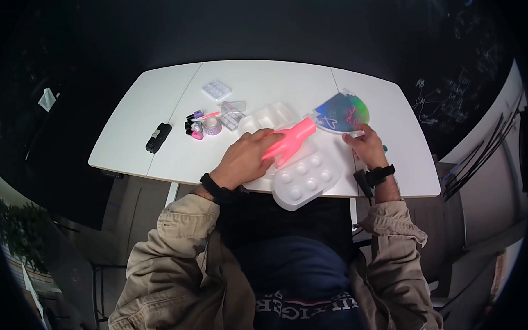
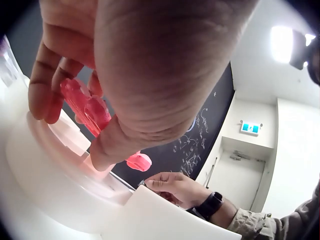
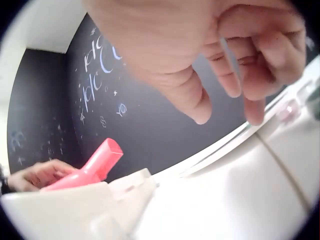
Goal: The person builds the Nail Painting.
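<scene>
A bright pink plastic model hand (image 1: 295, 139) lies tilted over the white plastic pieces near the table's front. My left hand (image 1: 244, 157) holds it by its finger end, thumb on one side and fingers on the other in the left wrist view. My right hand (image 1: 368, 146) hovers by the lower edge of a shiny blue-green fan-shaped piece (image 1: 335, 117). In the right wrist view its thumb and fingers stand apart with nothing between them. A white tray with round wells (image 1: 328, 177) juts past the table's front edge. Behind the model hand sits a white compartment tray (image 1: 281, 113).
Left of the trays are several small nail-polish bottles (image 1: 198, 133), a glitter jar (image 1: 212, 125) and a clear divided box (image 1: 233, 115). Another small case (image 1: 216, 90) lies farther back. A black device (image 1: 158, 138) rests on the left part of the white table (image 1: 121, 148).
</scene>
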The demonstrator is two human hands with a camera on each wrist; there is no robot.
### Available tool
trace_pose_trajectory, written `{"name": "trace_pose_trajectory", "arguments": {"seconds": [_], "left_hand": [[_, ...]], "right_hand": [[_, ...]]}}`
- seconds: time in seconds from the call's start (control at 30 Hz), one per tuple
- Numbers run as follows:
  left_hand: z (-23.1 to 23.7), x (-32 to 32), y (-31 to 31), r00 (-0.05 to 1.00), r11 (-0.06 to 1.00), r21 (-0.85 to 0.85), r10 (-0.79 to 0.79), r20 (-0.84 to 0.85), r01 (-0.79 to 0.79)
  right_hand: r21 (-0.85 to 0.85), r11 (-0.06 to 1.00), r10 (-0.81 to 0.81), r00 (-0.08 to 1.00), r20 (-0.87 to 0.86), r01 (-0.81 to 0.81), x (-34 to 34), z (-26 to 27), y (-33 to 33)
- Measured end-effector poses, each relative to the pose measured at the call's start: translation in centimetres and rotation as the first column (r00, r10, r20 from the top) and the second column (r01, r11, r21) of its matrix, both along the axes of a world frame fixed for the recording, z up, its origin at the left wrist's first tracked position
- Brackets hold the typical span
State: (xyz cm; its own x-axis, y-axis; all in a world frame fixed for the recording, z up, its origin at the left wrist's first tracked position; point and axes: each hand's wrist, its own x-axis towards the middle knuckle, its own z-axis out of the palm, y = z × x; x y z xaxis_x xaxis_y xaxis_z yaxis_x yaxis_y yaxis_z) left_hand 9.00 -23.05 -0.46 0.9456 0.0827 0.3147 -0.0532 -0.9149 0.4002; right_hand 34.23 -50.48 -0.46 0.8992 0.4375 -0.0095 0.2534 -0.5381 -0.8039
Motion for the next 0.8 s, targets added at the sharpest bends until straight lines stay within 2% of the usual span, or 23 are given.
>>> {"name": "trace_pose_trajectory", "arguments": {"seconds": [0.1, 0.2, 0.4, 0.5, 0.6, 0.7, 0.8], "left_hand": [[-0.4, 0.0, 0.5, 1.0, 1.0, -0.029, -0.01, 0.016, 0.011], [0.1, -0.2, 0.3, 1.0, 0.999, -0.041, 0.007, -0.006, -0.007], [0.0, -0.2, 0.2, 1.0, 0.999, -0.043, 0.019, -0.022, -0.02], [0.3, -0.3, 0.0, 0.998, 0.999, -0.034, 0.032, -0.047, -0.033], [-0.5, 0.1, 0.5, 0.999, 1.0, -0.005, 0.03, -0.012, -0.03], [-0.8, 0.2, 0.7, 1.0, 1.0, -0.004, 0.025, 0.005, -0.025], [-1.3, 0.2, 0.8, 0.998, 0.999, 0.034, 0.04, 0.049, -0.042]], "right_hand": [[0.32, 0.938, -0.001, 0.922, -0.388, 0.135, -0.3, -0.8, 0.5], [0.54, 0.817, 0.131, 0.845, -0.518, 0.204, 1.6, -2.9, 0.6], [0.641, 0.734, 0.228, 0.807, -0.544, 0.225, 2.7, -3.6, 0.6], [0.665, 0.69, 0.215, 0.796, -0.566, 0.286, 3.4, -4.7, 0.4], [0.678, 0.666, 0.092, 0.867, -0.489, 0.311, 4.6, -6.1, 0.6], [0.787, 0.519, -0.07, 0.934, -0.349, 0.334, 5.0, -7.0, 1.0], [0.831, 0.384, -0.153, 0.915, -0.373, 0.403, 3.3, -4.3, 1.6]]}}
